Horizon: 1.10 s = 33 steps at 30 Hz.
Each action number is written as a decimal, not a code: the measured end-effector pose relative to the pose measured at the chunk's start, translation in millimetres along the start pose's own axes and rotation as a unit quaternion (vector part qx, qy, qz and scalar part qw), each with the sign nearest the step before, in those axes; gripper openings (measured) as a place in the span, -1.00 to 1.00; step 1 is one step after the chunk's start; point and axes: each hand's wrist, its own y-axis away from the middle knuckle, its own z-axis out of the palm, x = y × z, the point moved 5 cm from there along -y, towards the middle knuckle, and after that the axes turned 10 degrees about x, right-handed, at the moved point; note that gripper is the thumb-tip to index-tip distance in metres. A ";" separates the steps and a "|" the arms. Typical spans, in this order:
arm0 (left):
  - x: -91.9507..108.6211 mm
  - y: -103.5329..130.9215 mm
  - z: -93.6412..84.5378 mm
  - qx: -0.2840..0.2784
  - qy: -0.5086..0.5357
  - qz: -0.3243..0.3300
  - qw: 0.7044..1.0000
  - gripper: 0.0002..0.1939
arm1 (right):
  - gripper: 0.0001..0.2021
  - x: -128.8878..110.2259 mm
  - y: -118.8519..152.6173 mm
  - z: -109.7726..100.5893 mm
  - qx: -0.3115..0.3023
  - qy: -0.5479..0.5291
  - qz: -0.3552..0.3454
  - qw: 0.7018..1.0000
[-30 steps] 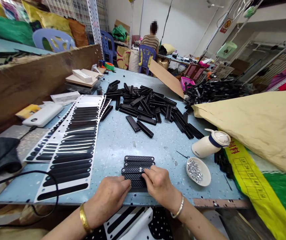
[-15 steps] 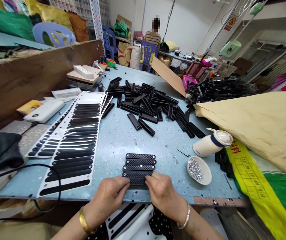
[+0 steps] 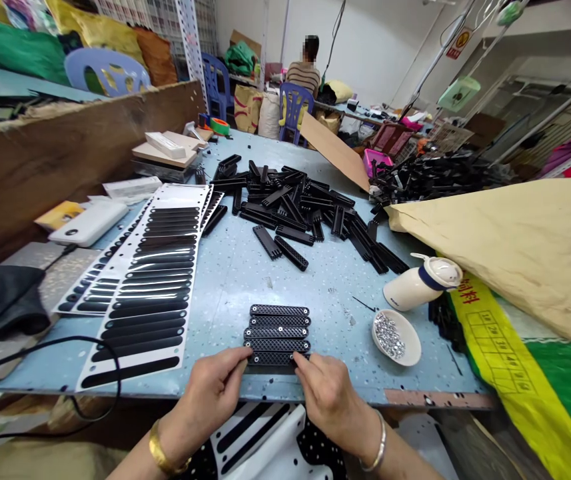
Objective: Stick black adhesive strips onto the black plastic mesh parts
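Several black plastic strips [image 3: 280, 332] with a textured face lie side by side in a row near the table's front edge. Small silvery screws or studs show at some of their ends. My left hand [image 3: 219, 381] is closed, thumb and finger pinched against the left end of the nearest strip [image 3: 272, 359], beside a silvery stud. At that strip's right end my right hand [image 3: 326, 385] is closed too, its fingertips covering the corner. A white bowl [image 3: 412, 348] of small silvery pieces [image 3: 389, 335] stands to the right.
A heap of black plastic strips [image 3: 295, 200] spreads over the table's middle. On the left lie sheets of black stickers [image 3: 152, 280], a white power bank [image 3: 88, 223] and a cable. A cream bottle [image 3: 405, 290] and brown paper [image 3: 515, 247] are on the right. Far back sits a person [image 3: 304, 75].
My left fingertips have shifted slightly left, uncovering a silvery stud at the nearest strip's left end. My right hand has moved slightly right and stays at the other end.
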 end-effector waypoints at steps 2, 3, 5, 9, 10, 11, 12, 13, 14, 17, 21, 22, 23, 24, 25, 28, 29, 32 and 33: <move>2.8 8.8 0.6 -0.006 -0.046 0.071 0.996 -0.66 | -0.63 -0.9 3.9 2.1 -0.022 0.013 -0.016 1.000; 3.8 13.1 2.4 -0.017 -0.077 0.105 0.991 -0.62 | -0.61 -1.1 5.0 3.7 -0.036 0.021 -0.025 0.999; 3.4 19.8 7.2 -0.042 -0.136 0.149 0.979 -0.55 | -0.56 -1.2 5.7 6.8 -0.066 0.039 -0.037 0.996; -1.7 25.4 12.6 -0.060 -0.167 0.165 0.970 -0.48 | -0.51 -1.6 4.5 6.9 -0.091 0.059 -0.048 0.993; -2.3 25.8 12.8 -0.056 -0.166 0.168 0.970 -0.48 | -0.51 -1.5 4.6 5.1 -0.088 0.062 -0.051 0.993; -2.6 26.1 12.8 -0.049 -0.163 0.171 0.970 -0.48 | -0.52 -1.1 5.2 2.8 -0.082 0.066 -0.053 0.993; -2.7 26.2 12.8 -0.041 -0.160 0.174 0.971 -0.48 | -0.53 -0.3 6.3 0.1 -0.073 0.071 -0.054 0.993; -2.4 26.4 12.8 -0.035 -0.155 0.179 0.971 -0.48 | -0.54 0.9 8.0 -2.8 -0.066 0.074 -0.053 0.994; -2.3 26.7 13.0 -0.030 -0.150 0.181 0.972 -0.47 | -0.55 2.6 9.9 -5.6 -0.058 0.077 -0.052 0.994; -3.5 27.8 14.7 -0.029 -0.145 0.180 0.972 -0.47 | -0.55 8.4 16.0 -12.5 -0.045 0.083 -0.042 0.995; -7.0 30.1 16.6 -0.037 -0.142 0.178 0.973 -0.46 | -0.56 11.6 18.5 -14.6 -0.044 0.088 -0.034 0.995; -7.6 30.5 16.9 -0.040 -0.141 0.179 0.973 -0.45 | -0.56 11.1 18.0 -13.9 -0.047 0.088 -0.035 0.994; -7.8 30.9 17.0 -0.042 -0.142 0.180 0.972 -0.45 | -0.56 10.3 17.3 -13.1 -0.051 0.088 -0.036 0.994; -7.8 31.1 17.0 -0.043 -0.144 0.182 0.972 -0.44 | -0.56 9.6 16.5 -12.3 -0.056 0.086 -0.036 0.994; -7.4 31.2 16.9 -0.044 -0.147 0.184 0.971 -0.43 | -0.56 9.1 15.8 -11.9 -0.060 0.084 -0.034 0.994; -5.7 30.9 16.5 -0.049 -0.161 0.186 0.968 -0.42 | -0.54 11.1 15.6 -12.3 -0.079 0.069 -0.026 0.994; -5.3 30.4 16.4 -0.051 -0.165 0.184 0.968 -0.42 | -0.53 13.1 15.9 -12.8 -0.090 0.062 -0.024 0.994; -4.5 28.0 16.2 -0.059 -0.170 0.187 0.966 -0.43 | -0.53 21.6 14.4 -15.1 -0.126 0.048 -0.035 0.990; -4.6 26.9 16.2 -0.061 -0.170 0.190 0.965 -0.44 | -0.53 24.5 12.4 -16.3 -0.138 0.044 -0.045 0.988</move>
